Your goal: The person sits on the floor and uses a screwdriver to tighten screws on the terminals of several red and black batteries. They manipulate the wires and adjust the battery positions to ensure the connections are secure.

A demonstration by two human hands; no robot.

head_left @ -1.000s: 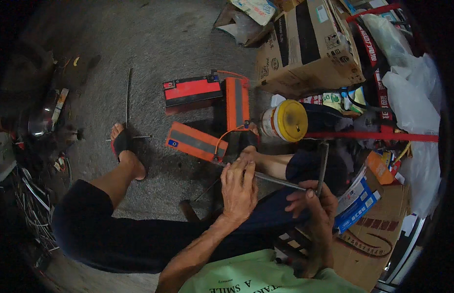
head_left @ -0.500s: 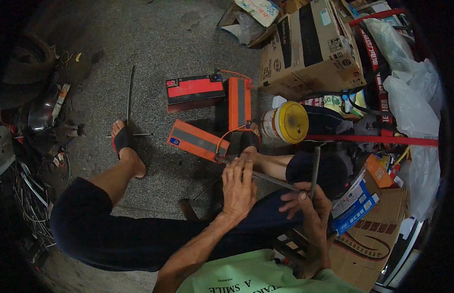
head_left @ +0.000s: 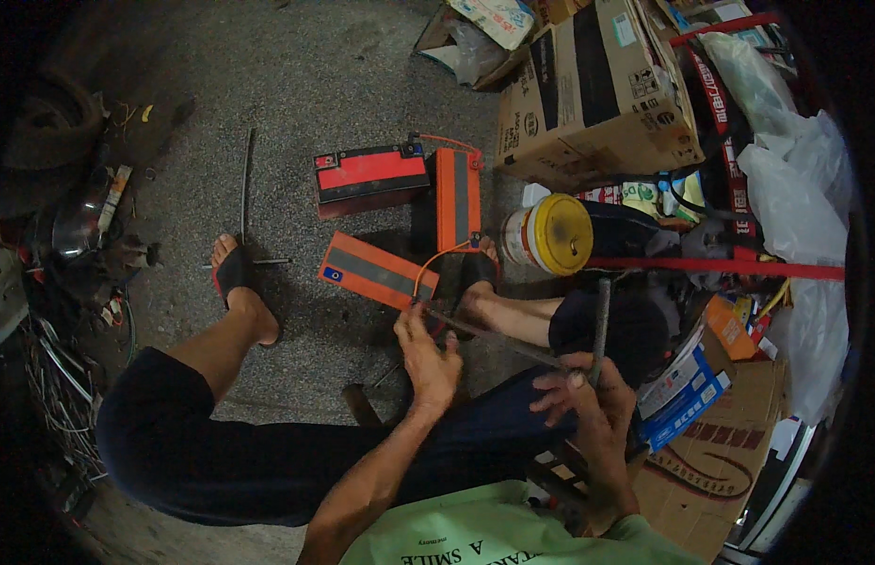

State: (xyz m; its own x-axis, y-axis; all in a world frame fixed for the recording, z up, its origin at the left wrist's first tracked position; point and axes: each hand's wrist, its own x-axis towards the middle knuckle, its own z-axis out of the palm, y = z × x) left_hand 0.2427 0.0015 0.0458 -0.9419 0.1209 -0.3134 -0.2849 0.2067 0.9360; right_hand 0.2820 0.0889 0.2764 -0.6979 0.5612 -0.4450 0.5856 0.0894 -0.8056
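My right hand [head_left: 597,395] is closed round the crossbar of a metal T-handle wrench [head_left: 513,345], some of its fingers standing away from the bar. The long shaft points left, its tip at the near end of a slanting orange-topped battery [head_left: 371,271]. At that same end are the fingertips of my left hand [head_left: 428,363], thumb apart from the fingers. Whether they touch the shaft's tip is unclear. An orange cable [head_left: 435,259] links this battery with an upright orange-topped one [head_left: 459,200]. Behind stands a red-topped battery [head_left: 373,171], wired to the upright one.
Beside my left foot another metal T-shaped bar [head_left: 247,184] lies on the floor. A bucket with a yellow lid [head_left: 561,235] stands right of the batteries. A large cardboard box [head_left: 588,104], plastic bags [head_left: 795,188] and a blue box [head_left: 687,400] crowd the right. Tangled wires [head_left: 61,377] lie left.
My left hand has slid left and down off the wrench shaft to the battery's near end, its fingers now less flat. The wrench's crossbar has tilted slightly in my right hand.
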